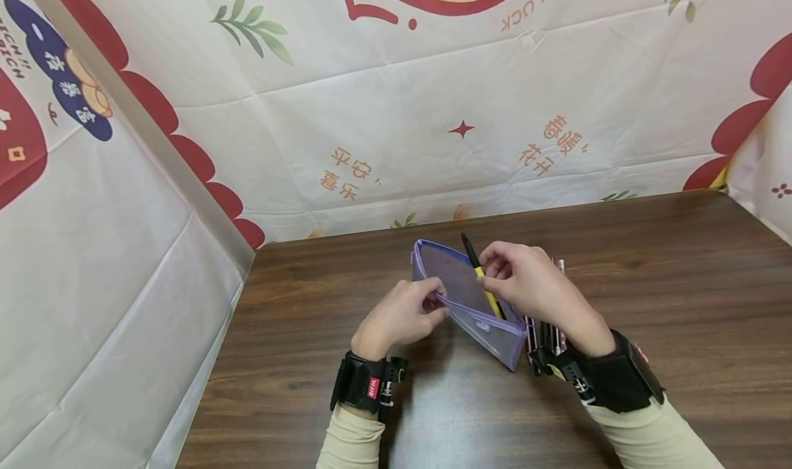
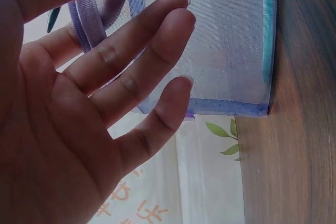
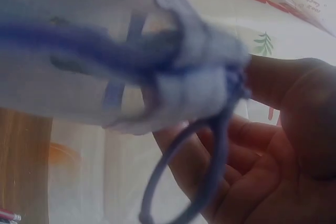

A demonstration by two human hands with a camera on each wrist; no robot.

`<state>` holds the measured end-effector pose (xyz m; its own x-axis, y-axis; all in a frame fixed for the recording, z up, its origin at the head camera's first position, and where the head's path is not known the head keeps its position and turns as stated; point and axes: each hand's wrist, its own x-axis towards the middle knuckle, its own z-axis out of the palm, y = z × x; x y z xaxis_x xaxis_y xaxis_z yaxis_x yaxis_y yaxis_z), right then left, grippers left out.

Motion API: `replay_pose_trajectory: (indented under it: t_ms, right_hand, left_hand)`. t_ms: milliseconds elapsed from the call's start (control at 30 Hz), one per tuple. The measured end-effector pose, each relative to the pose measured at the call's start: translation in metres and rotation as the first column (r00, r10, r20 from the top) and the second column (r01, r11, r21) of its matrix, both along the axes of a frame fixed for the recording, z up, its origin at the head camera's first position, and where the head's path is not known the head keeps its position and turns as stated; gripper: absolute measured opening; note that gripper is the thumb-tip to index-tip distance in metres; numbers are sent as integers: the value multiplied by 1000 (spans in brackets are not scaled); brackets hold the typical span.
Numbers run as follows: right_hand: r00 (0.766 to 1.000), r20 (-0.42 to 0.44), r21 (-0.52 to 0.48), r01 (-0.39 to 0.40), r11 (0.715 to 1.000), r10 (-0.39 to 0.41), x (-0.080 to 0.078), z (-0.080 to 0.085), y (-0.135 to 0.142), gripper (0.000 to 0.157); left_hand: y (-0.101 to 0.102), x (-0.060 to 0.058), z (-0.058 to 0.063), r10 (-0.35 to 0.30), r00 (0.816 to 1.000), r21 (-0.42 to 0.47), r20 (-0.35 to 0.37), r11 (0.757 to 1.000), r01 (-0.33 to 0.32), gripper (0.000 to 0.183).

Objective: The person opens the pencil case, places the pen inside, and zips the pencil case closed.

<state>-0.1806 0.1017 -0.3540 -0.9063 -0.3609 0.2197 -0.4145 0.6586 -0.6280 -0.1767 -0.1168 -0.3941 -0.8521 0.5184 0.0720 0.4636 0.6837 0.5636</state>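
Note:
A purple mesh zip pouch (image 1: 489, 331) stands with its mouth spread. My left hand (image 1: 402, 315) pinches the near edge of the mouth between thumb and forefinger. In the left wrist view the other fingers of this hand (image 2: 121, 87) extend across the mesh (image 2: 220, 40). My right hand (image 1: 535, 283) grips a yellow pen (image 1: 490, 297) with a black end, its lower part inside the pouch and the black end slanting up. The blurred pouch (image 3: 79, 87) and its cord loop (image 3: 181, 174) hide part of my right hand (image 3: 268, 182) in the right wrist view, and the pen too.
Several slim pens (image 1: 533, 342) lie beside the pouch, partly covered by the right wrist. The brown wooden table (image 1: 297, 379) meets a printed white cloth (image 1: 396, 132) at its far edge. Another cloth-covered panel (image 1: 124, 283) borders the left side.

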Motion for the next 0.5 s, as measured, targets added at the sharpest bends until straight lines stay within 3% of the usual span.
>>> replay_pose_trajectory:
  t_ms: [500]
  right_hand:
    - [1000,-5,37,-26,999,26,1,-4,-6,14]
  left_hand:
    - [0,0,0,-6,1000,3,-5,1000,6,11]
